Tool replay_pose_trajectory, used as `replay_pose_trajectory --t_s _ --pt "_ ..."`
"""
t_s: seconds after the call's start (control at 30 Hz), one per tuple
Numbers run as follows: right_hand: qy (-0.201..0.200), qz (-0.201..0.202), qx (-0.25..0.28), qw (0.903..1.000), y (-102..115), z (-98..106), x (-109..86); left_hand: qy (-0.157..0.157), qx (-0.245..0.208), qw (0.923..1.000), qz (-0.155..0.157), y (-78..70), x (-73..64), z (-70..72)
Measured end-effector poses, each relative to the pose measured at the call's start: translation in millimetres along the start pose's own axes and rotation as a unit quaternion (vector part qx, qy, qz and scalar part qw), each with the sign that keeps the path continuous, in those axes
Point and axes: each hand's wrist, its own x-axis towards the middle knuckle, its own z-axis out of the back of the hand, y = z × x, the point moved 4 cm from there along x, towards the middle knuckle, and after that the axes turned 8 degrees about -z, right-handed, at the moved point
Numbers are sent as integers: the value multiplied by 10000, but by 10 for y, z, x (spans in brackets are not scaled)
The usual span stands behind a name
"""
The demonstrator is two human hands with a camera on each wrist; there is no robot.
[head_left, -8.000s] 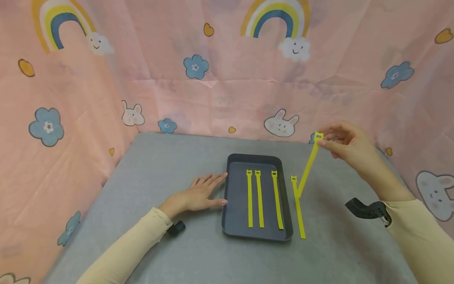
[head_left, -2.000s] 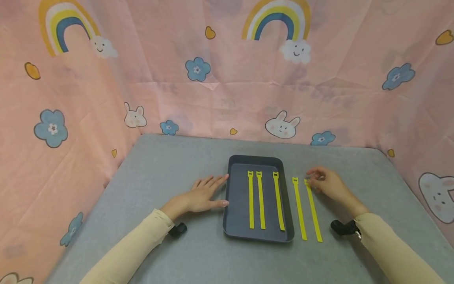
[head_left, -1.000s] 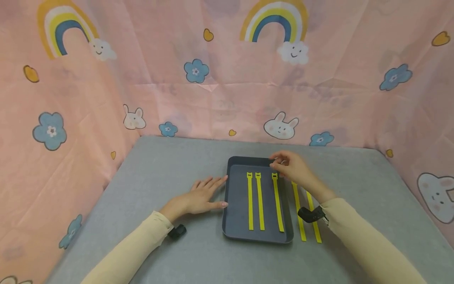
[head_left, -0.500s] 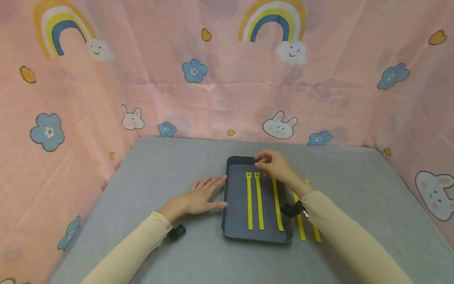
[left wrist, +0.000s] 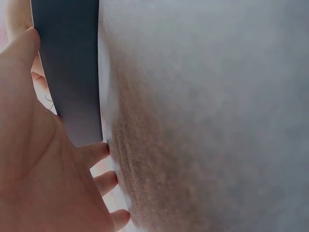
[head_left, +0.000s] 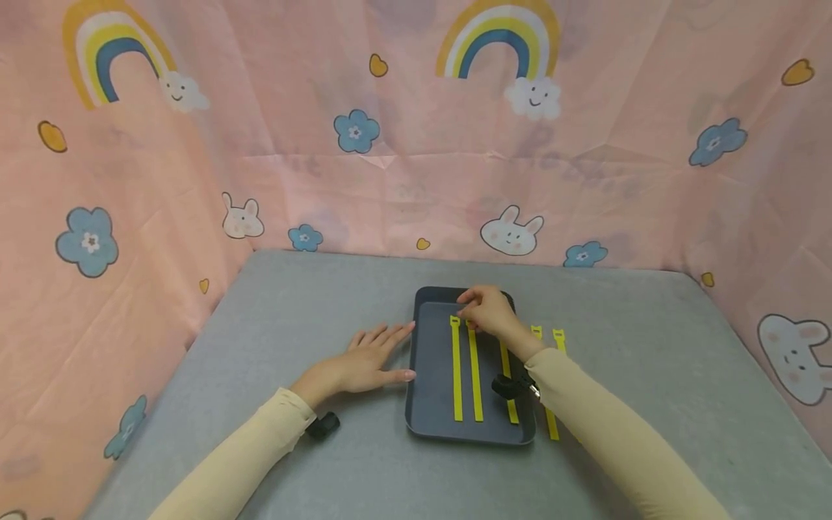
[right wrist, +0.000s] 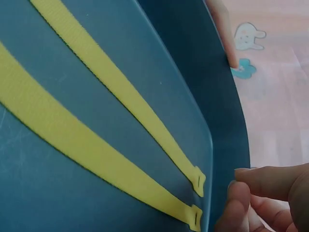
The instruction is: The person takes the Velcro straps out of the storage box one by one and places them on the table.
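A dark grey tray holds three yellow hook-and-loop cable ties, lying lengthwise: a left one, a middle one and a right one. My left hand rests beside the tray with fingers spread, fingertips at its left wall. My right hand is over the tray's far part, hiding the right tie's head and overlapping the middle one's. In the right wrist view, thumb and fingers are bent close together with nothing between them, just beside the slotted heads of two ties.
Two more yellow cable ties, one near the tray and one farther right, lie on the grey table, partly hidden by the right forearm. Black wrist cameras sit under both wrists. A pink patterned cloth stands behind.
My right hand laid a cable tie on the table right of the tray, released it, then moved left over the tray to the middle tie's head. The left hand stays put.
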Motion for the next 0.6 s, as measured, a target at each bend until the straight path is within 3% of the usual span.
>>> replay_pose_trajectory --t_s 0.27,0.6 --pt "-281 -235 -681 9970 -46 -62 -1 -40 -16 10000 -33 20 11 -12" --pt "-381 -138 -1068 9935 -90 -100 5 -54 13 10000 -24 40 18 -22"
